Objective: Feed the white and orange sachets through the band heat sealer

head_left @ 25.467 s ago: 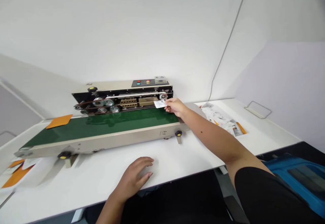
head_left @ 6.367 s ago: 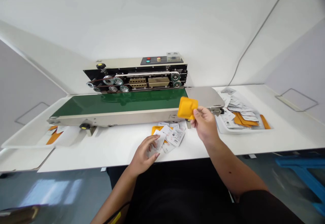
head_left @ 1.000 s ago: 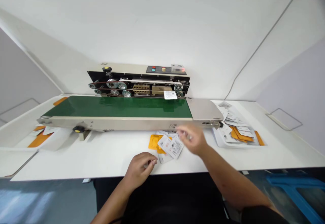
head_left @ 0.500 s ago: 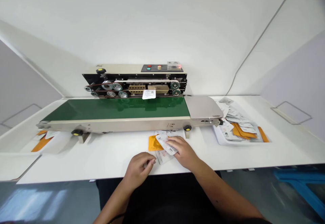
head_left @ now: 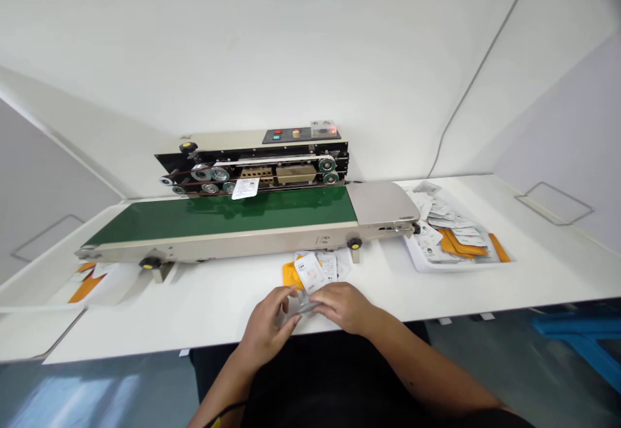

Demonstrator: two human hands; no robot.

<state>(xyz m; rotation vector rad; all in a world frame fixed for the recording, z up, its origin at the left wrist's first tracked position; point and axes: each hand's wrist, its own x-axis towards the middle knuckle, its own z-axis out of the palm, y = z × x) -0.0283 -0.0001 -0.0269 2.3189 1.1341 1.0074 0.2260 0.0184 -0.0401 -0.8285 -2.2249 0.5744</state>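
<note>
In front of my body, my right hand (head_left: 347, 308) pinches a small grey-silver packet (head_left: 305, 304) between thumb and fingers. My left hand (head_left: 269, 321) is at the packet's left end, thumb and forefinger curved apart; whether they touch it I cannot tell. Just beyond my hands, a white printed sachet (head_left: 311, 273) lies on top of an orange packet (head_left: 291, 275) and other sachets (head_left: 334, 265). Behind them, one white sachet (head_left: 245, 188) hangs in the band sealing machine (head_left: 291, 174), above its green conveyor belt (head_left: 228, 213).
A white bin (head_left: 441, 265) on the right holds a heap of white sachets and orange packets. At the left, another white bin (head_left: 114, 279) holds a few packets. A black knob (head_left: 354, 244) juts from the conveyor's front. A blue stool (head_left: 582, 341) stands lower right.
My right hand has let go of the white sachet, left on the pile, and moved down to the grey packet. My left hand has opened. The sachet in the machine has travelled left.
</note>
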